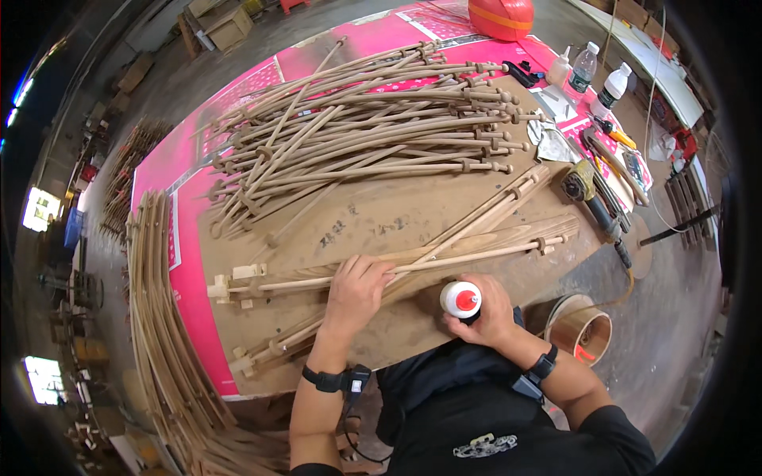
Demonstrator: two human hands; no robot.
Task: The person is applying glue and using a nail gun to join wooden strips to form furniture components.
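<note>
My left hand (359, 292) is closed round a thin wooden rod (468, 258) lying across the front of the table. Small collars sit near the rod's right end, and pale wooden blocks (238, 279) are at its left end. In my right hand (490, 311) is a white squeeze bottle (451, 297) with a red cap, held upright at the table's near edge. Behind the rod lies a wide wooden board (492, 236). Another slim wooden piece (492, 208) slants over it toward the back right.
A large heap of wooden rods (357, 127) covers the back of the table. Long curved strips (155, 293) stand along its left edge. A power tool (591, 198), drink bottles (584, 67) and a rag (553, 141) lie at the right. A round bucket (578, 324) stands below.
</note>
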